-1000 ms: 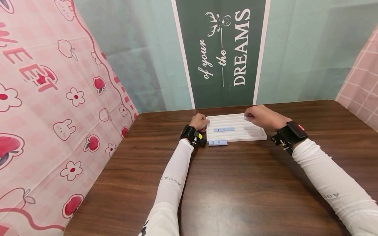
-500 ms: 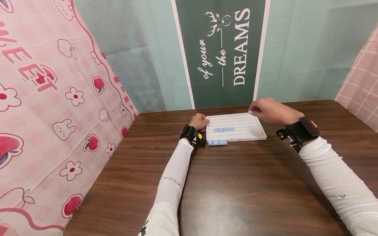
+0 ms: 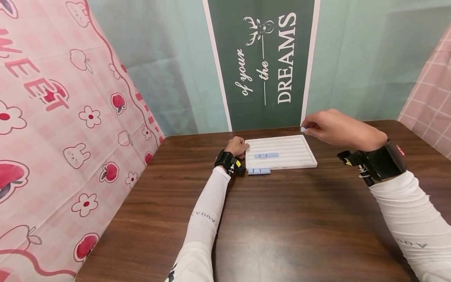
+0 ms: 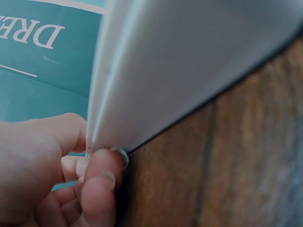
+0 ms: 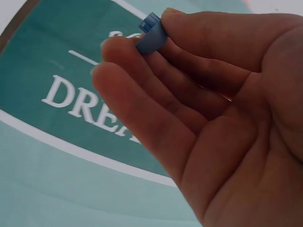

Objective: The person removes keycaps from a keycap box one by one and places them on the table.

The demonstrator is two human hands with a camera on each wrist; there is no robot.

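Note:
A white ridged tray [image 3: 296, 154] lies near the far edge of the table. My left hand [image 3: 237, 147] holds its left end. In the left wrist view the fingers and thumb pinch the white wall of the tray [image 4: 142, 85] at a corner. Beyond the tray's far right corner, my right hand [image 3: 340, 127] is raised and pinches a small blue keycap [image 5: 154, 37] between thumb and fingertips. A short row of light blue keycaps [image 3: 266, 155] sits in a middle groove of the tray.
Another short row of light blue keycaps [image 3: 259, 171] lies on the brown wooden table [image 3: 275, 219], against the tray's near left edge. A green printed cloth [image 3: 264, 62] hangs behind the table, and a pink patterned cloth [image 3: 70, 129] hangs at the left.
My right hand has lifted away from over the tray, up and to the right, with the keycap still pinched. The left hand and tray have stayed in place.

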